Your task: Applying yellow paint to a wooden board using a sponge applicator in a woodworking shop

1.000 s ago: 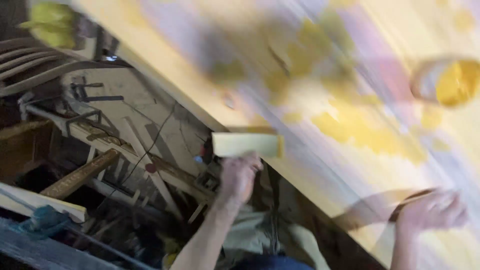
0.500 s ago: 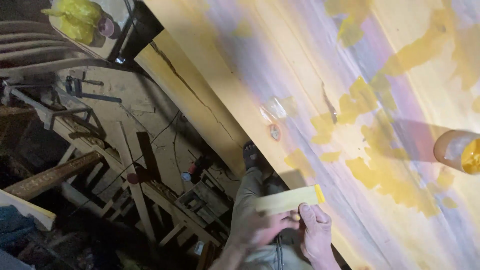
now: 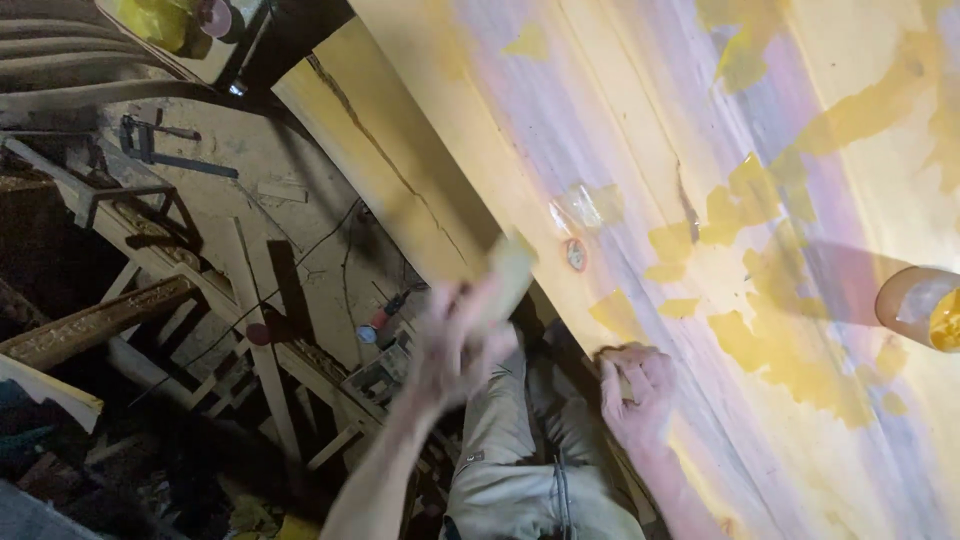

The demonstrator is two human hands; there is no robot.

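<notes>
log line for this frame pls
left hand: holds pale block, blurred | right hand: on board edge | yellow patches | cup right

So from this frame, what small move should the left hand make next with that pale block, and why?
Probably bring the pale block, blurred in the left hand, down flat onto the wooden panel near the yellow filler patches. The block is lifted off the edge, and the right hand is already on the panel edge, seemingly bracing it.
</notes>
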